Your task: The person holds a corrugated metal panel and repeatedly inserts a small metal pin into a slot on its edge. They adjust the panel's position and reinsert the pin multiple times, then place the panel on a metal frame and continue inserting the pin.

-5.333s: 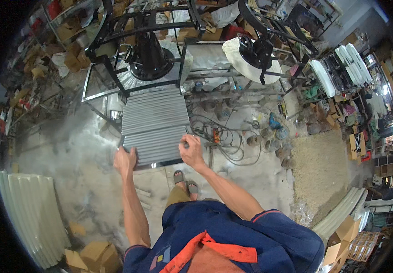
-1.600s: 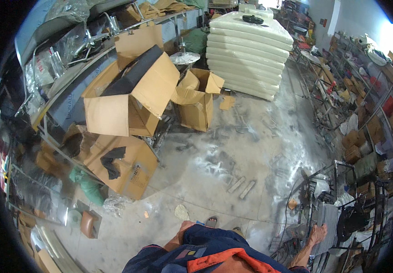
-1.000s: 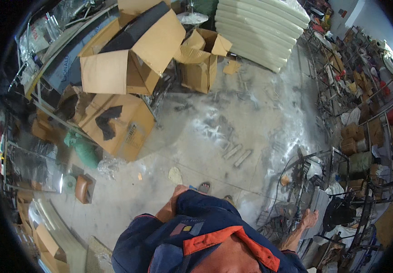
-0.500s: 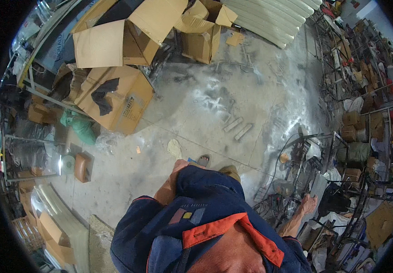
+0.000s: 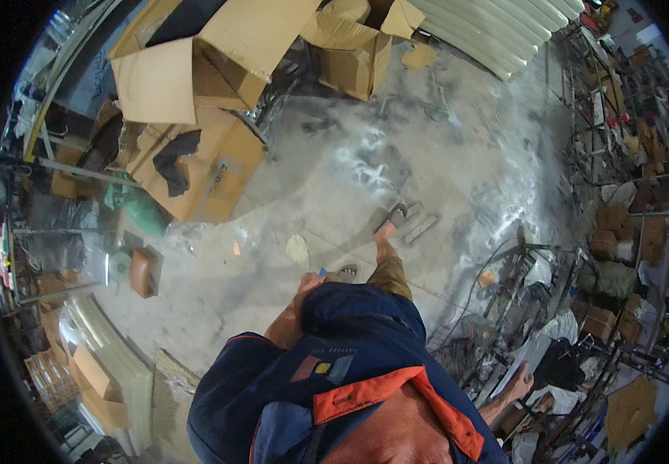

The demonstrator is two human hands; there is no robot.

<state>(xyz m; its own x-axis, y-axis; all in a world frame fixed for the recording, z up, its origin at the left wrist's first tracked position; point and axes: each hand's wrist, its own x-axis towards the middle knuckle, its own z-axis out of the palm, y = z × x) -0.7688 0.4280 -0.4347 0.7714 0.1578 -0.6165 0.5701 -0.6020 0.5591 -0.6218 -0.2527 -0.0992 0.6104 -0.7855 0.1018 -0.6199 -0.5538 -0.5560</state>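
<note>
My left hand [image 5: 308,288] is closed in front of my left hip. A small blue thing [image 5: 322,272] peeks out at its fingertips; the rest is hidden, and I cannot make out its kind. Lower and out to my right, my right hand [image 5: 518,382] has its fingers slightly apart. It overlaps the edge of a flat grey panel [image 5: 508,374] beside the rack; whether it touches the panel I cannot tell. My right foot in a dark sandal [image 5: 398,215] is far forward, while the left sandal [image 5: 347,271] is close under me.
Large cardboard boxes [image 5: 234,174] pile up ahead on the left, with a green bag [image 5: 143,210] and a brown block [image 5: 144,272] nearby. Corrugated sheets [image 5: 497,35] lie far ahead. Cluttered metal racks [image 5: 663,214] line the right side. Flat metal pieces [image 5: 421,230] lie on the floor.
My right leg has swung forward into view. My right arm has moved back toward the lower edge. The left hand keeps its place at the hip, and the racks on the right have shifted downward.
</note>
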